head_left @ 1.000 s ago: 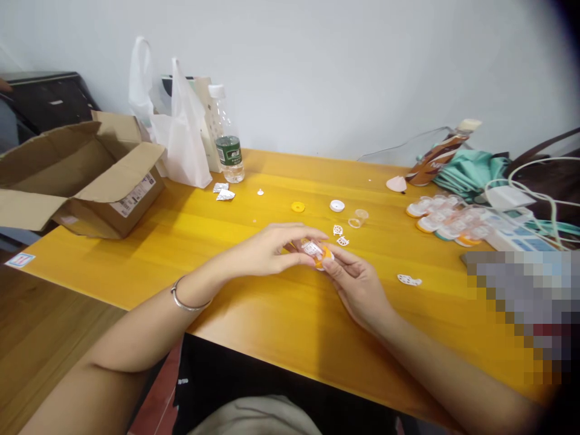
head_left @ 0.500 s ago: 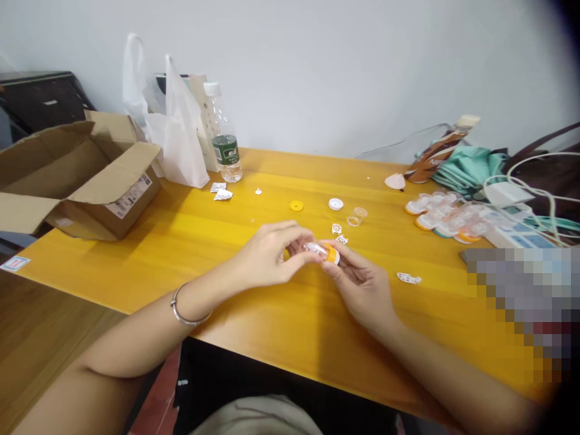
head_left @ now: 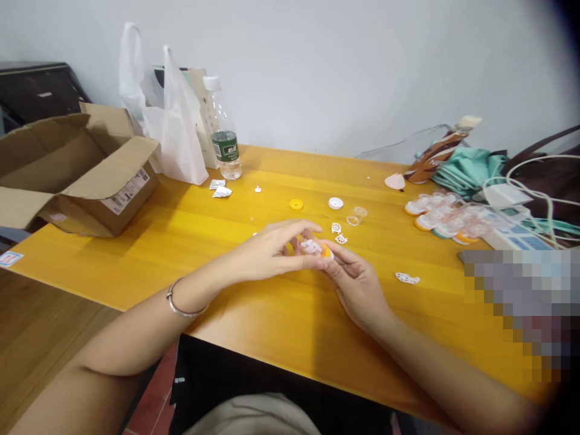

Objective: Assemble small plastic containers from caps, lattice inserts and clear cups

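Note:
Between my two hands, above the table's middle, is a small clear plastic capsule [head_left: 312, 246] with an orange and white base. White detail shows inside its clear part. My left hand [head_left: 283, 248] curls around the clear end, its thumb reaching the base and its index finger raised above. The fingers of my right hand [head_left: 357, 275] close on the orange and white base from the right; part of it is hidden behind them. Just beyond lie two white openwork wheel-like pieces [head_left: 336, 228]. A longer white openwork piece [head_left: 408, 278] lies right of my right hand.
Farther back lie a yellow disc [head_left: 296, 205], a white round cap [head_left: 336, 203] and a clear cup [head_left: 357, 216]. Several clear capsules with coloured bases [head_left: 446, 220] are grouped at the right. An open cardboard box [head_left: 113, 193], a plastic bag [head_left: 179, 133] and a water bottle [head_left: 226, 148] stand left.
The capsule has shifted slightly left and turned, so less of the orange base shows. My left index finger has lifted and straightened. A small white bit now shows behind my left hand.

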Demonstrator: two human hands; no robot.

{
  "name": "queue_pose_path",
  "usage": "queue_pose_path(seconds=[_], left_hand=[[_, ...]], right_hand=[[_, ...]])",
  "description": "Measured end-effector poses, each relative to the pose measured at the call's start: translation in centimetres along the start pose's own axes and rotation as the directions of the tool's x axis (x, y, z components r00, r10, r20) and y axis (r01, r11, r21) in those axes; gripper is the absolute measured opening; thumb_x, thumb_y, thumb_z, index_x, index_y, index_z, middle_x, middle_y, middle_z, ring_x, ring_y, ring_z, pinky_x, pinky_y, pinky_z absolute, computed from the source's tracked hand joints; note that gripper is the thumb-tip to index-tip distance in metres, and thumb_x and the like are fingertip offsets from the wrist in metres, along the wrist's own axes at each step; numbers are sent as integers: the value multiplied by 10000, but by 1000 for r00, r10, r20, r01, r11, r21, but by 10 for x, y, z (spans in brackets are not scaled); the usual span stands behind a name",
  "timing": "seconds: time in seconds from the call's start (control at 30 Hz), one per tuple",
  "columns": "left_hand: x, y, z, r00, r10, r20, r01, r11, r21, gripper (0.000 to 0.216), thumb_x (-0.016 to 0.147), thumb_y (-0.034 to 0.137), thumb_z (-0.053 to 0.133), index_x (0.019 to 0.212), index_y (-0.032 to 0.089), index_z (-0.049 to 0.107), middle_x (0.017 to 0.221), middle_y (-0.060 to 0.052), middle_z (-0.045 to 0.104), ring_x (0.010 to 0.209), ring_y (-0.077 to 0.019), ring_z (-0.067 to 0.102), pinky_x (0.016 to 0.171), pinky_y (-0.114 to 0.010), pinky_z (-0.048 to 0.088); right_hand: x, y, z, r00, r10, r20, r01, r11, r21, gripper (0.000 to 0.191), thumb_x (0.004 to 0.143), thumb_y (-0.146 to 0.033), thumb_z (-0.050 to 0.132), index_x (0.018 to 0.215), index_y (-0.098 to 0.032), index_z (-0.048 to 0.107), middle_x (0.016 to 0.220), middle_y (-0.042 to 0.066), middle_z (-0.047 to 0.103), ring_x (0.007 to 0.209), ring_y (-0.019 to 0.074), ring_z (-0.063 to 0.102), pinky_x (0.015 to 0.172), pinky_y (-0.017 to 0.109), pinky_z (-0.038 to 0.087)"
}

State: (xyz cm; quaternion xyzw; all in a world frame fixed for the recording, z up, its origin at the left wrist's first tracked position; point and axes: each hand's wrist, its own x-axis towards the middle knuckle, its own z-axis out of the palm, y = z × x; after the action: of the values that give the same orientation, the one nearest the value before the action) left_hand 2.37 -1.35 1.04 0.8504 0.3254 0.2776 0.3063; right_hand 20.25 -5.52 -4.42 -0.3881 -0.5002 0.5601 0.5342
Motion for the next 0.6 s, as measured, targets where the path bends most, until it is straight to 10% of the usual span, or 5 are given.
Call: queue_pose_path(seconds=[0.6], left_hand=[[-1, 4, -3, 995, -32, -93, 26, 997, -68, 246, 718, 339, 676, 884, 160, 640, 770, -12, 651, 692, -100, 574, 654, -214, 460]], right_hand=[[1, 1, -3, 1000, -6, -7, 7, 998, 69, 281, 735, -283, 687, 1012, -274, 638, 1095, 9, 666, 1035, 178, 595, 972, 360, 419]])
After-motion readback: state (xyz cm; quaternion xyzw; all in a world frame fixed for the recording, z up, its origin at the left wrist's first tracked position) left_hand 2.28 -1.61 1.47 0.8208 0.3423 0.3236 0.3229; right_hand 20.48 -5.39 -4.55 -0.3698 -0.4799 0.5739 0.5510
